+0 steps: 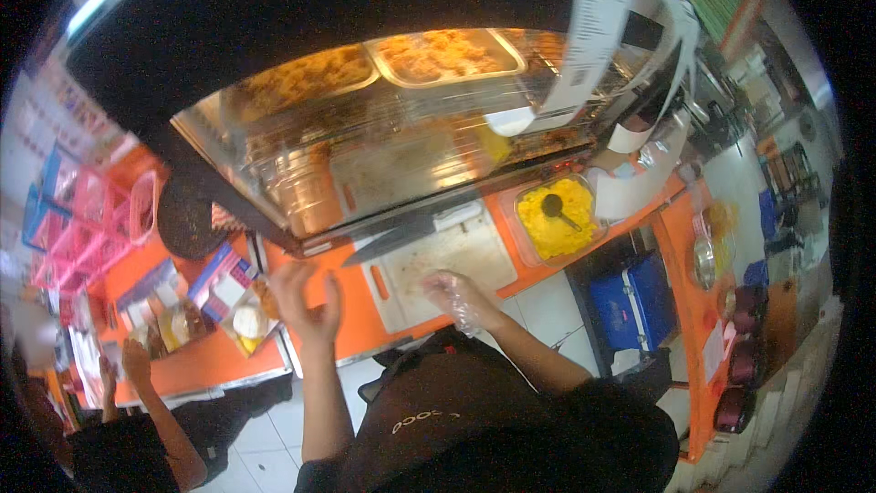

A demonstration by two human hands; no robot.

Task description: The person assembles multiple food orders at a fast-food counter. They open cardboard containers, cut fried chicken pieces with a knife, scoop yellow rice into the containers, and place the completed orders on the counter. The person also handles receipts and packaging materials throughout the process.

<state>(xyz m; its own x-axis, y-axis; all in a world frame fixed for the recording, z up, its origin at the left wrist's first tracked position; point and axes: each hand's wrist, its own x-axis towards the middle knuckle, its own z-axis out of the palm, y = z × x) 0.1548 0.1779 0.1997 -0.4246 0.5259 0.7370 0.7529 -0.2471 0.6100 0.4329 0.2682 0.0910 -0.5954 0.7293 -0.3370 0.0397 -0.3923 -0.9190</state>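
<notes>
1. My right hand (461,297) is over the near edge of the white cutting board (447,265), in a clear plastic glove (467,309); the fingers are loosely curled and I cannot tell whether they hold anything beyond the glove film.
2. My left hand (306,297) is bare, raised beside the board over the orange bench (351,310), fingers open and spread, gripping nothing.
3. To do this well, I judge I should seat the glove fully on the fingers and keep both hands short of the blade.
4. One large knife (401,239) lies across the board's far edge, pointing left.
5. One clear tub of yellow rice (557,212) with one dark scoop (555,207) sits right of the board.
6. Two trays of fried food (383,64) stand in the warming cabinet (365,155) behind.
7. One open food box (239,310) is on the bench to my left, near another person's hand (137,361).
8. One blue cooler (630,297) is on the floor.
</notes>
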